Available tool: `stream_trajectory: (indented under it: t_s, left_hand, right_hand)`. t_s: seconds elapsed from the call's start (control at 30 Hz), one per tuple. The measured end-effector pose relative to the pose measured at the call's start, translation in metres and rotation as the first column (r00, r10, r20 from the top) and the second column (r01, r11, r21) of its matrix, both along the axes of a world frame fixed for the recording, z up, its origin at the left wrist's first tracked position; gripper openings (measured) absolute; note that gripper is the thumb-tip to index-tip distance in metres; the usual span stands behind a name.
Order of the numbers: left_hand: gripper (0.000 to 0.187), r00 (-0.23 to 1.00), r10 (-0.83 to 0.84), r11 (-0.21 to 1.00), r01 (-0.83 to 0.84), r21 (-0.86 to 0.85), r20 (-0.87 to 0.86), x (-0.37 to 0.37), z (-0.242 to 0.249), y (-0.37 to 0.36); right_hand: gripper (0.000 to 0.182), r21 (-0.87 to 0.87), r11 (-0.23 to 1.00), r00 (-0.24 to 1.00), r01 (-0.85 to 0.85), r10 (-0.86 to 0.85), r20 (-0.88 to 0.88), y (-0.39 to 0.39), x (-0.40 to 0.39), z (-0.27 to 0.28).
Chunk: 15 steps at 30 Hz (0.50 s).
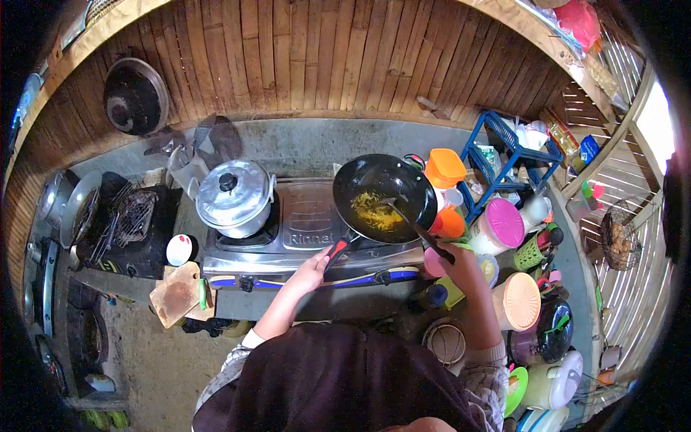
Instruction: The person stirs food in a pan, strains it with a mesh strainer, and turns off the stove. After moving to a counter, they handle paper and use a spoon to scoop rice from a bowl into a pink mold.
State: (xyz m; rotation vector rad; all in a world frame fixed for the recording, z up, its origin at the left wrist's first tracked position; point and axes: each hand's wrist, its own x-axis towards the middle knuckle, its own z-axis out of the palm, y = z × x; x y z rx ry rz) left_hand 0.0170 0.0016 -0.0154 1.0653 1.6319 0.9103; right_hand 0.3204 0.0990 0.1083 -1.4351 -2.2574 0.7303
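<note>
Black metal curves up just beyond the left hand's grip in the head view: a wok (374, 173) over the right side of the stove (306, 205), with yellow food (368, 214) spread low in its bowl. The left hand (314, 271) is closed round the red-and-black wok handle (338, 250), which slants from that grip up to the near rim. To its right, the right hand (462, 261) is wrapped round the dark grip of a spatula (432, 241), whose shaft crosses the wok's right rim and whose tip lies in the food.

Stirring looks to be the step in hand. Doing it well probably means keeping the left grip firm so the wok cannot twist, while the right draws the spatula flat along the bottom and folds the food inward, away from the near rim. Strokes are best kept short: orange containers (445, 168) crowd the wok's far right side, beyond the right grip, and could be knocked by a wide sweep. Up and left of the left grip, the lidded pot (234, 204) stands well apart, leaving that side freer. Whether a flame burns underneath cannot be told.
</note>
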Motion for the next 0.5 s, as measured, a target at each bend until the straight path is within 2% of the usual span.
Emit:
stream_trajectory:
  t_s: [0.07, 0.17, 0.3, 0.37, 0.5]
  left_hand:
    - [0.04, 0.998, -0.02, 0.997, 0.024, 0.072, -0.053, -0.002, -0.008, 0.002]
    - [0.04, 0.991, -0.025, 0.988, 0.044, 0.149, -0.13, -0.005, -0.024, 0.004]
    - [0.04, 0.997, -0.019, 0.994, 0.027, 0.11, -0.072, -0.003, -0.012, 0.002]
    - [0.04, 0.998, -0.036, 0.999, 0.037, 0.016, -0.047, -0.001, 0.008, -0.001]
    - [0.04, 0.996, -0.05, 0.996, 0.055, 0.077, -0.073, -0.002, -0.002, 0.001]
  right_hand:
    - [0.035, 0.07, 0.997, 0.997, -0.042, 0.038, 0.06, -0.007, 0.011, 0.009]
    - [0.035, 0.072, 0.995, 0.992, -0.068, 0.059, 0.111, -0.019, 0.02, 0.031]
    - [0.034, 0.074, 0.992, 0.984, -0.101, 0.088, 0.156, -0.024, 0.039, 0.041]
    - [0.034, 0.067, 0.995, 0.976, -0.073, 0.058, 0.21, -0.033, 0.039, 0.059]
    - [0.034, 0.103, 0.991, 0.942, -0.09, 0.051, 0.332, -0.038, 0.048, 0.071]
